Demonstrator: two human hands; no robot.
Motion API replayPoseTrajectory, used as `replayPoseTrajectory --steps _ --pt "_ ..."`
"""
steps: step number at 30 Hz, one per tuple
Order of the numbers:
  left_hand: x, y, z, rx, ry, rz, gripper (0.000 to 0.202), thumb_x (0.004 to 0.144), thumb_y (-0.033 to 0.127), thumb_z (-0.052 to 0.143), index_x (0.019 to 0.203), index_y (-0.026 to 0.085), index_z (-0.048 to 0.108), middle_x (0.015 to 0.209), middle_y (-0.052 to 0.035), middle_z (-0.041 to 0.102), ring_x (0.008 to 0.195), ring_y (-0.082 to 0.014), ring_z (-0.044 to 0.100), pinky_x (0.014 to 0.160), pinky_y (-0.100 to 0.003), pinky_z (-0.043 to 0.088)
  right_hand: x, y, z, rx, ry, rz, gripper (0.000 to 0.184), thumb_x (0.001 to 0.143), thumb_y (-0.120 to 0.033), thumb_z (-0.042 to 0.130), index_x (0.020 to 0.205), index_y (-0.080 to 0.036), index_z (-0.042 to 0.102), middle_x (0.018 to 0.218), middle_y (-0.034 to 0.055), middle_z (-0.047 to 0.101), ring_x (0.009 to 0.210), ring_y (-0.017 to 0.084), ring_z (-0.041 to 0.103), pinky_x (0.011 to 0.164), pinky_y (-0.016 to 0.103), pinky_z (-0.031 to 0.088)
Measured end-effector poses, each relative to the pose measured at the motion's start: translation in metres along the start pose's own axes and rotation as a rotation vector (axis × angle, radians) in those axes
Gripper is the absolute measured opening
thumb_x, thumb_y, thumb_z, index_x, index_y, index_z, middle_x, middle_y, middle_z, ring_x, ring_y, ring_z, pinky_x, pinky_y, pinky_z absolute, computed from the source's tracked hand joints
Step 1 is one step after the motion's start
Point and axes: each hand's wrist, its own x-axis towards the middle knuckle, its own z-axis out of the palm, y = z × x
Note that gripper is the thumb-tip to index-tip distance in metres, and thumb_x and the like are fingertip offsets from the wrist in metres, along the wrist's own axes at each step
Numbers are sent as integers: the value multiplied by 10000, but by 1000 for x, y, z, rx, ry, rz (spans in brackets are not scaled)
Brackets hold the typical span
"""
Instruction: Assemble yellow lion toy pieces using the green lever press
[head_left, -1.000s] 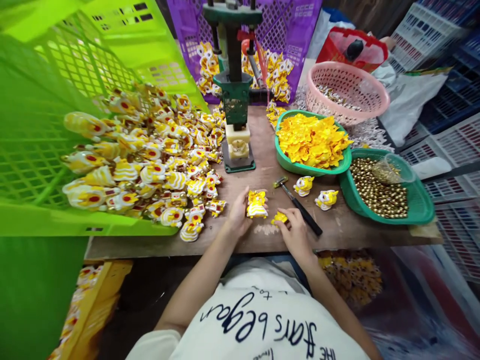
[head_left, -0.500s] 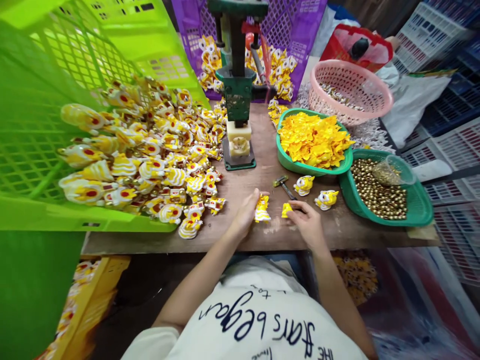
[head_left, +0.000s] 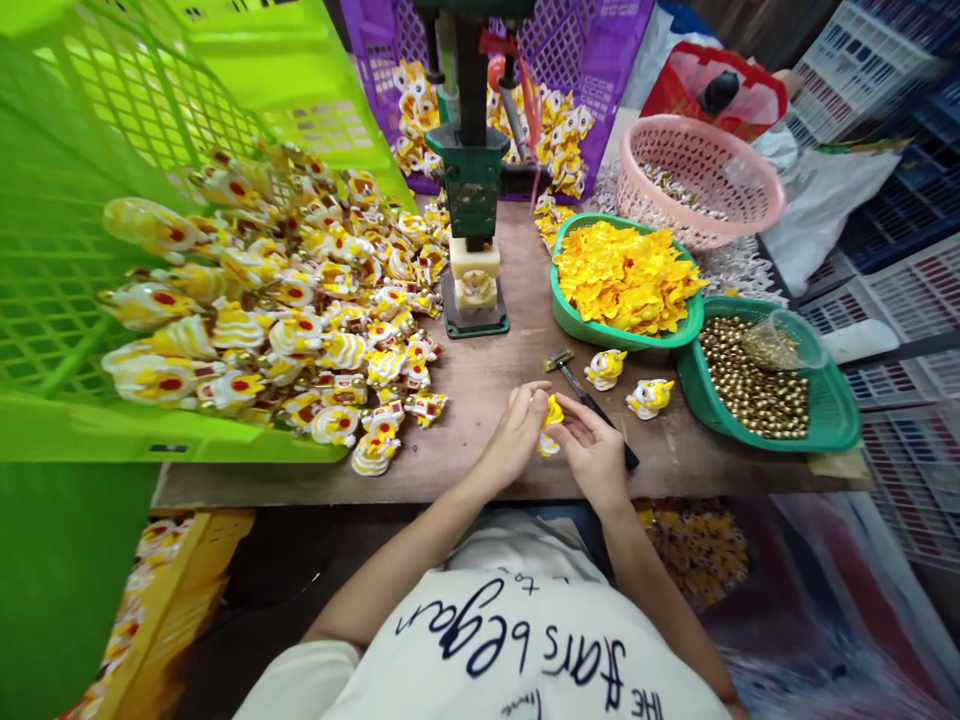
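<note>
My left hand (head_left: 516, 432) and my right hand (head_left: 592, 452) meet above the wooden table's (head_left: 480, 440) front edge. Both are closed around one small yellow and white toy figure (head_left: 550, 424), which shows only partly between the fingers. A small hammer (head_left: 585, 396) lies on the table just behind my right hand. Two finished toy figures (head_left: 606, 368) (head_left: 649, 397) stand beyond the hammer.
A heap of toy figures (head_left: 300, 310) spills from a tipped green crate (head_left: 82, 240) on the left. A green hand press (head_left: 472, 200) stands at the back centre. On the right are green trays of yellow pieces (head_left: 626, 275) and brass bells (head_left: 757, 375), and a pink basket (head_left: 701, 175).
My hands were apart, the left on the toy figure and the right on a small yellow piece. They have come together and now hold the figure jointly, lifted a little off the table.
</note>
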Motion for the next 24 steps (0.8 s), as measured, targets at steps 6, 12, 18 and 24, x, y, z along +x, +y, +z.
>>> replayPoseTrajectory --steps 6,12,18,24 --pt "-8 6 3 -24 -3 34 357 931 466 558 1163 215 661 1138 -78 594 1115 -223 546 1018 -303 408 -3 -10 -3 64 73 28 510 705 -378 827 1165 -191 712 1139 95 739 1005 244 727 940 388 598" --pt "-16 10 5 239 -61 208 461 977 500 430 1270 186 596 1098 -90 519 1095 -233 530 1017 -326 392 -7 -8 -2 0 59 -6 498 732 -418 801 1167 -191 719 1164 92 731 1020 254 724 947 392 596" --pt "-18 12 7 402 -65 210 455 1006 480 325 1316 235 550 1132 -91 525 1161 -259 497 1070 -392 308 -8 -6 -3 -33 68 -59 444 771 -379 772 1173 -199 720 1180 90 721 1040 251 711 952 390 591" --pt "-19 12 9 465 -45 194 440 1008 458 325 1321 246 549 1112 -76 539 1142 -259 501 1078 -401 240 -7 -10 -2 -30 78 -81 395 789 -334 748 1162 -203 726 1185 91 711 1038 241 706 941 383 593"
